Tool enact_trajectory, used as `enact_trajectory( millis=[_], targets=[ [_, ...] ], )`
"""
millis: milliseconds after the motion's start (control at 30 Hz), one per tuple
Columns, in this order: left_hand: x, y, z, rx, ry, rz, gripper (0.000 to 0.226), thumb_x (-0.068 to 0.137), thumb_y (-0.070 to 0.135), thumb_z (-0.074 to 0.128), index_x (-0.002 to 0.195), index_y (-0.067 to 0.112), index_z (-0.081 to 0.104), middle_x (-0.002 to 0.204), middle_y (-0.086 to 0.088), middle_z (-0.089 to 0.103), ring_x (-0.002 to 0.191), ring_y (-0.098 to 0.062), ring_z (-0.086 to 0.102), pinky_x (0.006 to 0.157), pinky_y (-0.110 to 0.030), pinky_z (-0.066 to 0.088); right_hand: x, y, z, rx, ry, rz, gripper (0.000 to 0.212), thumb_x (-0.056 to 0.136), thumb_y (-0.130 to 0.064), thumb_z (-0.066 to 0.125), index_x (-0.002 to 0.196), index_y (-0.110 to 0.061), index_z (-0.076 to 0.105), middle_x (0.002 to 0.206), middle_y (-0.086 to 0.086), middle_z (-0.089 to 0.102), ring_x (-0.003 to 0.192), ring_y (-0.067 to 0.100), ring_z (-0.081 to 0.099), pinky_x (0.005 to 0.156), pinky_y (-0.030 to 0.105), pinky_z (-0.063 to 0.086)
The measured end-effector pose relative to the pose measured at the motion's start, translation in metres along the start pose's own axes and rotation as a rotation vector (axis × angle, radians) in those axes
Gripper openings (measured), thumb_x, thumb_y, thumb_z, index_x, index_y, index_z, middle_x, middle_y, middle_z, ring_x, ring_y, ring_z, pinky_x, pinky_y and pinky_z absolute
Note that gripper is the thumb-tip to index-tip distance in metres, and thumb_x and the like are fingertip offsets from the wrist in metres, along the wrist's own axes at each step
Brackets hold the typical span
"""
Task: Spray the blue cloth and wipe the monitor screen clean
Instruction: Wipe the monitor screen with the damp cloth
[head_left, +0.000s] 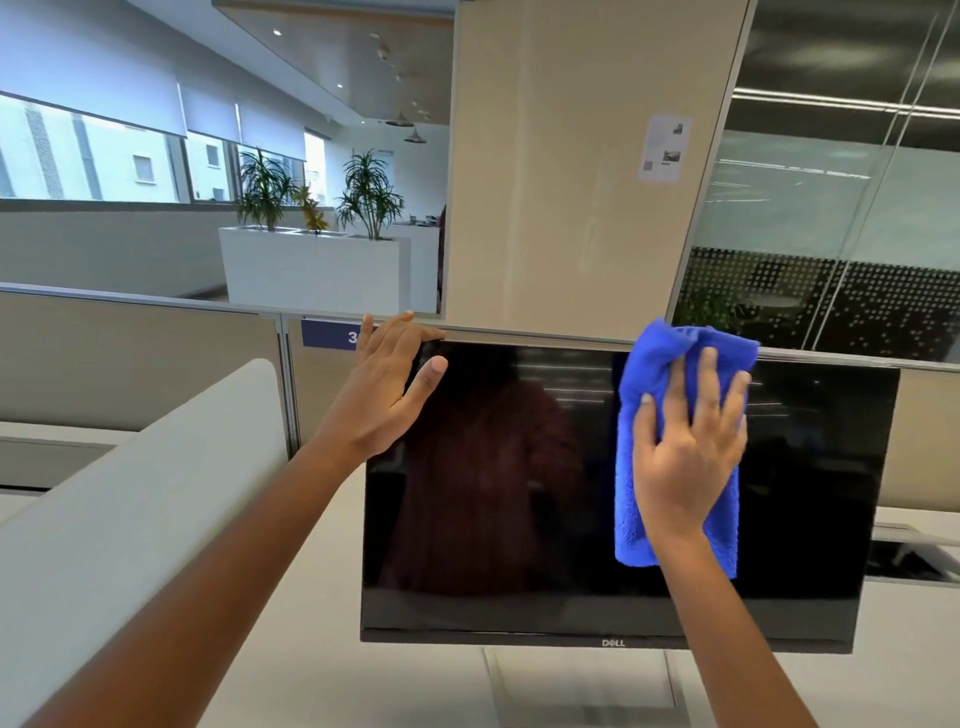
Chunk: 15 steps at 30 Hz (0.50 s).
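The greatest risk is judged to be the monitor (545, 493) being tipped or swivelled away on its slim stand (582, 680) if the push through the blue cloth (654, 364) becomes stronger than the bracing at the top left corner. That corner is only lightly hooked by the left hand (382, 387), whose grip is loose, with the fingers draped over the top edge and the thumb laid on the glass; a fresh smudge could be left there by the thumb. Streaks may also be drawn if the cloth is carried bunched, since only part of it is flattened under the palm.

The cloth is pressed flat against the upper right part of the screen by the right hand (688, 447), fingers spread, so it is held against the glass rather than clenched. Its top is crumpled above the monitor's upper edge and its lower end hangs free over the middle of the screen. It is seen as bright blue and fluffy, like microfibre. The screen is dark, switched off and glossy, with ceiling lights and a dim figure reflected. No spray bottle is in view on the pale tabletop (311, 649).
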<state>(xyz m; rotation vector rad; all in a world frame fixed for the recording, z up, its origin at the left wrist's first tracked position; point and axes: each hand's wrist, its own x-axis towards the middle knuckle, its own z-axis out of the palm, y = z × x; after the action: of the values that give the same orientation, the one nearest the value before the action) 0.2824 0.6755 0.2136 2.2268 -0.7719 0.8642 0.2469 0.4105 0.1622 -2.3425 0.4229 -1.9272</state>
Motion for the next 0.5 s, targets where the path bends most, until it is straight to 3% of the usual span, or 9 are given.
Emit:
enact_trajectory(
  millis=[67,133,233,400,500],
  targets=[
    [-0.001,0.005,0.001,0.088,0.002,-0.006,0.094,0.076,0.077,-0.002,0.125,0.013,0.045,0.141,-0.009,0.042,0.143,-0.015,0.010,0.113,-0.025,-0.017,0.001,0.002,-0.003,0.089,-0.051,0.143,0.042,0.095,-0.024,0.046,0.132,-0.007,0.050,0.145,0.019,0.037,0.134,0.046,0.030,0.095,0.060,0.042],
    [-0.001,0.014,0.005,0.183,0.002,-0.010,0.095,0.075,0.076,-0.003,0.126,0.011,0.043,0.144,-0.012,0.038,0.144,-0.016,0.004,0.113,-0.026,-0.017,0.000,-0.007,-0.004,0.099,-0.059,0.175,0.043,0.094,-0.023,0.045,0.133,-0.005,0.048,0.144,0.020,0.039,0.132,0.048,0.032,0.093,0.060,0.043],
    [0.001,0.033,0.017,0.295,-0.022,0.005,0.101,0.073,0.075,-0.009,0.132,0.008,0.038,0.145,-0.011,0.038,0.145,-0.021,0.007,0.115,-0.028,-0.012,-0.007,-0.031,-0.005,0.068,-0.032,0.092,0.046,0.093,-0.027,0.043,0.132,-0.004,0.050,0.138,0.017,0.049,0.127,0.048,0.041,0.090,0.057,0.047],
    [0.016,0.068,0.045,0.319,-0.083,0.061,0.104,0.070,0.075,-0.015,0.137,0.013,0.036,0.144,-0.003,0.041,0.144,-0.019,0.013,0.119,-0.036,-0.001,-0.030,-0.053,-0.004,0.125,-0.072,-0.193,0.053,0.091,-0.038,0.045,0.138,-0.016,0.033,0.141,0.009,0.046,0.134,0.038,0.031,0.100,0.054,0.040],
    [0.025,0.091,0.064,0.263,-0.107,0.089,0.103,0.070,0.075,-0.012,0.139,0.014,0.034,0.143,-0.002,0.042,0.144,-0.016,0.014,0.119,-0.035,-0.002,-0.024,-0.038,0.000,0.092,-0.052,-0.264,0.052,0.089,-0.041,0.051,0.133,-0.015,0.039,0.139,0.008,0.049,0.133,0.035,0.030,0.099,0.053,0.043]
  ],
)
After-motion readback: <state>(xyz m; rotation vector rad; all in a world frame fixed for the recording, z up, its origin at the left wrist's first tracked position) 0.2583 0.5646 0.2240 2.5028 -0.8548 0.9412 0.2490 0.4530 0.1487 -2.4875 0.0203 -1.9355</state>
